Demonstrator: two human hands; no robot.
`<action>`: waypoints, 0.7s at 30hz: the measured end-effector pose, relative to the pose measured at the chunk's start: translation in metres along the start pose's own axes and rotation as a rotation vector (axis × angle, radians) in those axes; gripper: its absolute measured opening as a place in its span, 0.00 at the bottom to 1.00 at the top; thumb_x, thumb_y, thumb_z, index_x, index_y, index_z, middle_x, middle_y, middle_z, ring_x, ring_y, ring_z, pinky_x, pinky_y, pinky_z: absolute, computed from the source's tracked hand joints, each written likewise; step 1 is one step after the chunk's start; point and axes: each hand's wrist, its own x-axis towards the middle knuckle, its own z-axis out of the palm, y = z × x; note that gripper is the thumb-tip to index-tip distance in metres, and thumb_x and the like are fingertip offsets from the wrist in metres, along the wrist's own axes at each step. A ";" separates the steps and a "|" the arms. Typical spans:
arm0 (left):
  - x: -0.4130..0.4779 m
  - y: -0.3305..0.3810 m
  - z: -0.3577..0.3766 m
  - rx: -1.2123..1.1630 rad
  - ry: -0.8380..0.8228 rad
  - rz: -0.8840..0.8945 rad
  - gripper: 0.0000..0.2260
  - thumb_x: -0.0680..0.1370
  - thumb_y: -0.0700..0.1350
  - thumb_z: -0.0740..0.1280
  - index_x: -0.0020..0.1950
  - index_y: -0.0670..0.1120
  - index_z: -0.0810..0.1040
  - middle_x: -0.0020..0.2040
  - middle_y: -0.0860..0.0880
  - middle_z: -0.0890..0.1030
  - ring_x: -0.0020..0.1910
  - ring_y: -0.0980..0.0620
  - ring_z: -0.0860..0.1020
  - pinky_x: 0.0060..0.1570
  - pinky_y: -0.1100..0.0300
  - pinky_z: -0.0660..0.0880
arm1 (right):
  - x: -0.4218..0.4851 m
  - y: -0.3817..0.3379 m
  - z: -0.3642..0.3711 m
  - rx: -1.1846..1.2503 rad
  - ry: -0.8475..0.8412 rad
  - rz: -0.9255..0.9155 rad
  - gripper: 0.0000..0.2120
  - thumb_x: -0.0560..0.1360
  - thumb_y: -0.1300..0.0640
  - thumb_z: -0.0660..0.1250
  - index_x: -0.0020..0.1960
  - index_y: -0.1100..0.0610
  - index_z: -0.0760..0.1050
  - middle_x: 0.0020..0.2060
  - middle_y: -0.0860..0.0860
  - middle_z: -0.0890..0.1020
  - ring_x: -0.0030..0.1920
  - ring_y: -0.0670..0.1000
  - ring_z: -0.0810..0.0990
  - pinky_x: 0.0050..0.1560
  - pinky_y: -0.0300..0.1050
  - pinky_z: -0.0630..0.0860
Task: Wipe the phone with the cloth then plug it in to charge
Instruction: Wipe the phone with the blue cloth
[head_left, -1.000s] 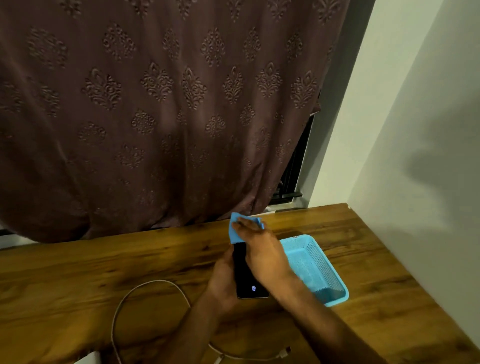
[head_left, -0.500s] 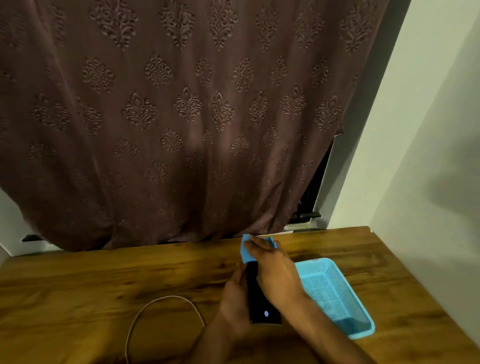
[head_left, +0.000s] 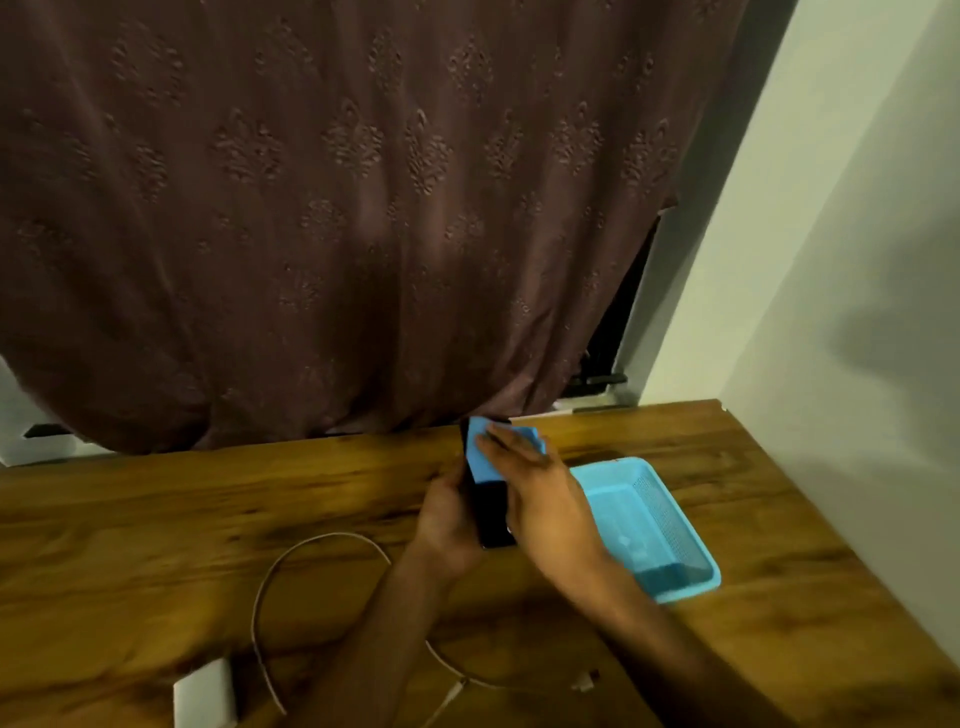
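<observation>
A black phone (head_left: 491, 512) stands tilted above the wooden table (head_left: 156, 545), held from the left side by my left hand (head_left: 447, 519). My right hand (head_left: 545, 499) presses a blue cloth (head_left: 480, 457) flat against the phone's upper half. A white charging cable (head_left: 270, 577) loops on the table to the left, running to a white charger block (head_left: 205, 696) at the near edge. Its plug end (head_left: 584, 680) lies on the table below my forearms.
A light blue mesh tray (head_left: 675, 525) sits just right of my hands. A brown patterned curtain (head_left: 337, 208) hangs over the table's far edge. A pale wall (head_left: 857, 312) bounds the table on the right.
The view has shifted, bringing the charger block and plug end into sight. The cloth now covers more of the phone's upper half; both hands keep their hold.
</observation>
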 end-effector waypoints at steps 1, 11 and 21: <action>0.001 0.000 0.002 -0.029 -0.024 0.006 0.20 0.77 0.51 0.62 0.60 0.39 0.82 0.52 0.38 0.85 0.46 0.40 0.86 0.44 0.48 0.83 | 0.007 0.001 0.002 -0.014 -0.015 -0.018 0.32 0.70 0.68 0.59 0.73 0.53 0.72 0.73 0.50 0.72 0.74 0.49 0.68 0.77 0.35 0.48; 0.009 -0.004 -0.009 0.054 -0.090 -0.093 0.34 0.81 0.64 0.50 0.64 0.38 0.79 0.59 0.34 0.82 0.52 0.38 0.84 0.52 0.45 0.81 | -0.066 0.007 0.002 0.017 -0.054 -0.109 0.30 0.71 0.60 0.57 0.72 0.50 0.73 0.73 0.48 0.73 0.73 0.47 0.62 0.73 0.48 0.64; 0.001 -0.010 0.006 0.085 -0.112 -0.045 0.26 0.79 0.56 0.58 0.67 0.39 0.76 0.57 0.37 0.83 0.51 0.41 0.85 0.54 0.49 0.81 | -0.043 0.013 0.027 -0.069 0.002 -0.026 0.29 0.72 0.60 0.53 0.72 0.53 0.73 0.74 0.51 0.71 0.76 0.54 0.64 0.76 0.59 0.62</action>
